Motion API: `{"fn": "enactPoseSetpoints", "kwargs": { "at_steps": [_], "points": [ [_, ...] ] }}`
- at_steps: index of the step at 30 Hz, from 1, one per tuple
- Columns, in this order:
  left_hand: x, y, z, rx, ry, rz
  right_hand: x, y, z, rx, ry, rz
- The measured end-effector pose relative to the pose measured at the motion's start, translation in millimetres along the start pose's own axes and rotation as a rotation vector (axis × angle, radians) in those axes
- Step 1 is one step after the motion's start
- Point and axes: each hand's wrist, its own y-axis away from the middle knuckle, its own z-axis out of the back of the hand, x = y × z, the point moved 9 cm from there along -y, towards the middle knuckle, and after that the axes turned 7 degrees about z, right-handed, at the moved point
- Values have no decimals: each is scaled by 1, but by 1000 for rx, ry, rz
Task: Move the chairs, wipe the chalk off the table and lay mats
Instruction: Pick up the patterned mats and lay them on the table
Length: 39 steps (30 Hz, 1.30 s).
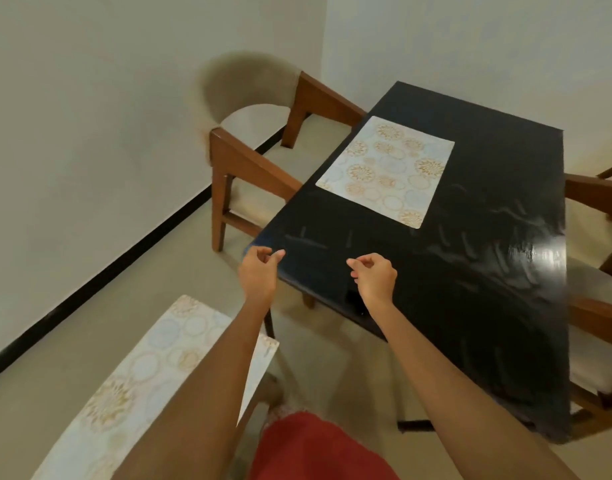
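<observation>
A black table [470, 289] carries faint chalk smears [512, 216] across its right half and a few marks near its left corner. One patterned mat [384, 171] lies flat on the far left part of the top. A second patterned mat [141, 386] shows at the lower left, partly hidden under my left forearm; what supports it is hidden. My left hand [259, 271] hovers at the table's near left corner, fingers loosely curled, holding nothing. Over the near edge of the top my right hand [375, 275] is also loosely curled and holds nothing.
A wooden chair with a beige seat [249, 161] stands off the table's left side near the wall. Two more wooden chairs [595, 199] [598, 362] sit along the right side. White walls meet behind the table. Red clothing [315, 448] fills the bottom middle.
</observation>
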Motion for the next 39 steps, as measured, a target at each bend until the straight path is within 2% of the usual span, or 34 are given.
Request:
{"fn": "enactPoseSetpoints", "kwargs": {
  "at_steps": [5, 9, 12, 17, 21, 24, 27, 33, 39],
  "points": [
    [72, 16, 92, 38, -211, 32, -6, 87, -51, 82, -57, -70],
    [148, 28, 151, 168, -499, 7, -42, 176, -121, 233, 8, -223],
    [205, 40, 188, 261, -505, 72, -82, 248, -169, 355, 59, -368],
    [279, 66, 233, 390, -507, 69, -153, 356, -231, 478, -52, -646],
    [314, 81, 246, 475, -454, 121, -185, 405, -246, 361, -148, -751],
    [325, 93, 251, 514, -413, 163, -196, 423, -241, 233, -135, -747],
    [324, 99, 255, 530, -380, 169, -189, 433, -239, 192, -158, -718],
    [298, 104, 271, 490, -376, 117, -135, 427, -209, 55, -46, -435],
    [260, 95, 286, 384, -452, 73, -90, 411, -160, -94, -164, -375]
  ]
}}
